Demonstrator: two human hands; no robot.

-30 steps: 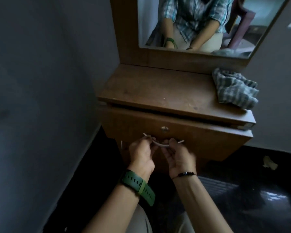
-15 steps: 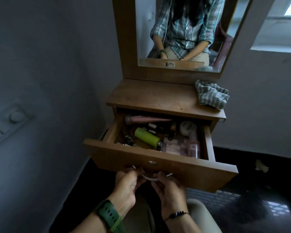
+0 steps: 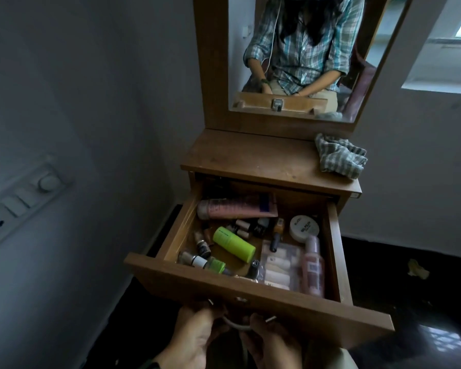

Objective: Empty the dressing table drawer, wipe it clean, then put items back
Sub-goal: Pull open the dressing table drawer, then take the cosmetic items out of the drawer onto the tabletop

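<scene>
The wooden drawer of the dressing table stands pulled far out. My left hand and my right hand both grip its curved metal handle from below. Inside lie a pink tube at the back, a lime green bottle, a round white jar, a pink bottle on the right, a clear packet of pads and several small nail polish bottles. A checked cloth lies crumpled on the table top, at its right.
The table top carries only the cloth. A mirror rises behind it. A grey wall with a switch panel is close on the left. A crumpled scrap lies on the dark floor at the right.
The drawer was shut a second ago; both hands have pulled it out by the handle, and it has come further toward me in the last half second. My view tilted upward.
</scene>
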